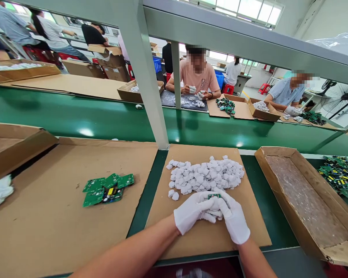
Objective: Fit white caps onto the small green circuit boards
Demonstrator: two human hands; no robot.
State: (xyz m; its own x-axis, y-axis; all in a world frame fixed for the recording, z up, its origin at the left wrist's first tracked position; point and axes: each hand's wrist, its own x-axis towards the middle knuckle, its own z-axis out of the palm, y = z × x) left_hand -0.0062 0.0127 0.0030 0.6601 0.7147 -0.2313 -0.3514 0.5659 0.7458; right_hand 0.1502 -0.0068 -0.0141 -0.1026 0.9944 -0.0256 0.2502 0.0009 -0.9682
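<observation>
Both my hands wear white gloves and meet over the cardboard sheet on the right. My left hand and my right hand are closed together on a small green circuit board, whose edge shows between the fingertips. A white piece seems to be under the board, but the gloves hide most of it. Just beyond the fingers lies a heap of small white plastic-looking pieces. To the left, several green circuit boards rest on another cardboard sheet.
At right stands a shallow cardboard box lined with clear plastic, with a heap of circuit boards beyond it. A grey metal post rises before me. Across the green belt, a person in a pink shirt handles white pieces.
</observation>
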